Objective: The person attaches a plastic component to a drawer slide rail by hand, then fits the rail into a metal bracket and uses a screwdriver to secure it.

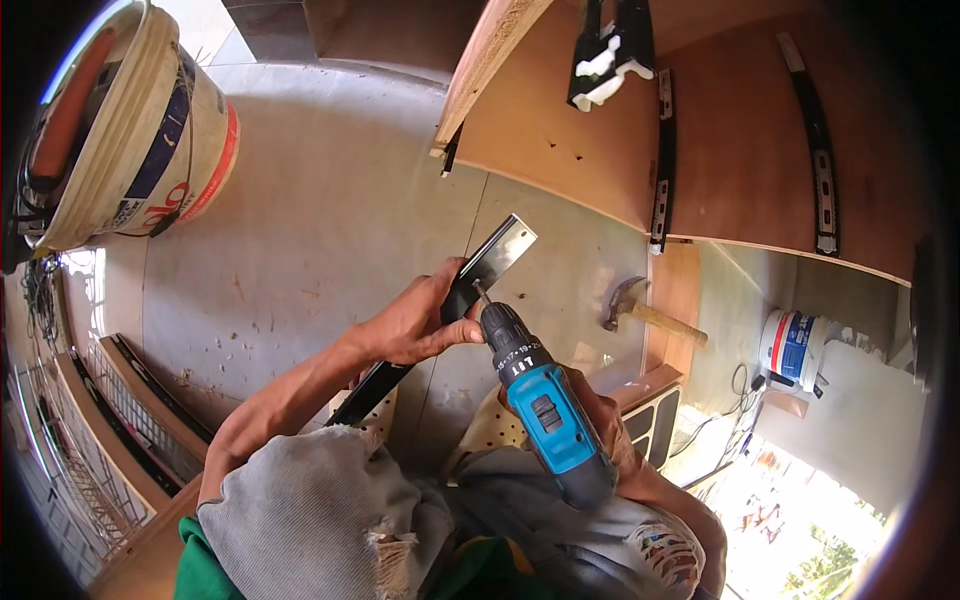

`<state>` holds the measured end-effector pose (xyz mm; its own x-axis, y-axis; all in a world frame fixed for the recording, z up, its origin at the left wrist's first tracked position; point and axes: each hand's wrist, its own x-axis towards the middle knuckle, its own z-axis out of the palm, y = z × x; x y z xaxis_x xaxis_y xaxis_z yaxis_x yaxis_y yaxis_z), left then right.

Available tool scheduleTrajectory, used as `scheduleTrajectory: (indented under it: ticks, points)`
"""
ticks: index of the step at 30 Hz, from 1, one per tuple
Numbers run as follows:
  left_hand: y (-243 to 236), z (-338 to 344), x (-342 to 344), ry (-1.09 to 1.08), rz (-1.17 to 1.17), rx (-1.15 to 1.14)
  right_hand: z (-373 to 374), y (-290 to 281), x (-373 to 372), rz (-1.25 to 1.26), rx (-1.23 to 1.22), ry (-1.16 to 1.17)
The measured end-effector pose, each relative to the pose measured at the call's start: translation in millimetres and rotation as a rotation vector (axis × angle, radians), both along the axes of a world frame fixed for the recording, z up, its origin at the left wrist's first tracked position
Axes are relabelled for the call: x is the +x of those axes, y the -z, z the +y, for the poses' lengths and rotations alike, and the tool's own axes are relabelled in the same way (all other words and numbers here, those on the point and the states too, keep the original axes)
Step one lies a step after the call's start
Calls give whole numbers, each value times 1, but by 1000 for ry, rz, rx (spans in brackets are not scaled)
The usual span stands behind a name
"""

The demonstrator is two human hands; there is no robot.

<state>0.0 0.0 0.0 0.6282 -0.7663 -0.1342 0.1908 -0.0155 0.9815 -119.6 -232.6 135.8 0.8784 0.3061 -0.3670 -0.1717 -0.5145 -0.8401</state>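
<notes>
Torn grey trousers [310, 500] cover the knees, close below the hands. Ahead of them, the left hand [415, 325] grips a black metal drawer slide [497, 252] slantwise, its bright end poking out past the fingers; the right hand [608, 420] is wrapped around a blue cordless drill [558, 425], bit tip at the slide. Best to keep the bit square to the metal, press gently, and shift the left fingertips, which sit very near it. Beneath lies a grey floor [300, 190], shavings scattered left of the hands. Right of them rests a claw hammer [655, 315]; beyond it stands a wooden cabinet [740, 170]; a bucket [150, 180] sits far left.
</notes>
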Motion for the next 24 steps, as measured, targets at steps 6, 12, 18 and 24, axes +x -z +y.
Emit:
scheduleTrajectory:
  ticks: [6,12,18,24]
  points:
    - [-1,-7,-6,-116,11,-168,6,-1,0,-137,-119,6]
    - [-7,-4,-3,-72,-38,-101,6,-3,2,-113,-112,0]
    - [-9,-5,-6,-94,-146,14,4,-11,3,35,-2,44]
    - [-7,-4,-3,-83,-163,-8,3,-9,1,35,-2,51]
